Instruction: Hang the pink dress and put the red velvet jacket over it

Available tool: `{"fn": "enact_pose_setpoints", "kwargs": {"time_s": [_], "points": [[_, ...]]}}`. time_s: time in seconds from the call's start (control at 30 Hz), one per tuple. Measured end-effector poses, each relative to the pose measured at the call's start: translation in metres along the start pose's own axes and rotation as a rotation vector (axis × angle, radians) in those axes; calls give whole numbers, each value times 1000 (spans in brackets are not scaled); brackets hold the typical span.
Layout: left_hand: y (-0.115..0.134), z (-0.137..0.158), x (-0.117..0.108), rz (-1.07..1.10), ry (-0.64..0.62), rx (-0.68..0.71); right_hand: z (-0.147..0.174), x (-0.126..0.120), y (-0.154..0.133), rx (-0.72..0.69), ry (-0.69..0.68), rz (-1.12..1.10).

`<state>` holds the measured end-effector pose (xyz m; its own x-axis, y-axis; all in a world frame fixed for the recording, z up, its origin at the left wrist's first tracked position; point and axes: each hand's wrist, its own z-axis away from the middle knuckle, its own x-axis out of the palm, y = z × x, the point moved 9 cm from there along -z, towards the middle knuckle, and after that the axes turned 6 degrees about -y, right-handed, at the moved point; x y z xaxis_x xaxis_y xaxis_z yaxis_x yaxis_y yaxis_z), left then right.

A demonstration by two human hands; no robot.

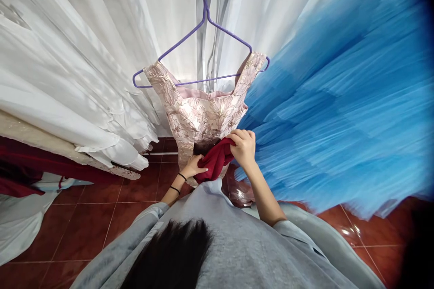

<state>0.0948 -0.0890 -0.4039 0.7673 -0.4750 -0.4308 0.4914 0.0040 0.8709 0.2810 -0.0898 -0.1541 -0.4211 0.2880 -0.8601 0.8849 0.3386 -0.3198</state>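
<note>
A pink and gold floral dress [213,110] hangs by its wide straps from a purple hanger [183,41] in front of me. Before its lower bodice I hold a dark red cloth [217,161], bunched between both hands. My left hand [194,166], with two black bands on the wrist, grips the cloth's lower left side. Higher up, my right hand [242,145] pinches its upper right edge close to the dress, fingers curled. A dark patch shows just above the cloth. The lower part of the dress is mostly hidden behind the cloth and my body.
White curtains [172,9] hang behind the dress and along the left. A large blue tulle skirt [342,113] fills the right side. Dark red fabric [64,162] lies at the far left. The floor is red tile [91,226]. A pale chair-like edge [315,230] curves beside me.
</note>
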Motion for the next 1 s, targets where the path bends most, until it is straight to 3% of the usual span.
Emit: {"fn": "enact_pose_setpoints", "kwargs": {"time_s": [0.1,0.2,0.4,0.53,0.63,0.7,0.8,0.87,0.93,1.0], "points": [[-2,6,9,-166,9,13,5,-24,9,53,230,50],[4,10,21,-157,-23,57,7,-43,19,83,379,67],[49,1,31,126,-42,314,9,-62,14,-26,457,8],[62,-16,25,155,6,227,10,-83,22,68,517,23],[73,-9,-11,126,68,140,5,-107,42,116,522,81],[93,14,-56,71,166,146,4,-129,57,138,548,192],[148,84,-151,-54,624,328,15,-169,68,144,731,376],[187,126,-190,-169,783,455,24,-184,69,148,847,420],[211,133,-201,-286,603,463,16,-178,72,138,714,363],[214,125,-202,-389,332,365,-5,-147,73,108,341,258]]}}
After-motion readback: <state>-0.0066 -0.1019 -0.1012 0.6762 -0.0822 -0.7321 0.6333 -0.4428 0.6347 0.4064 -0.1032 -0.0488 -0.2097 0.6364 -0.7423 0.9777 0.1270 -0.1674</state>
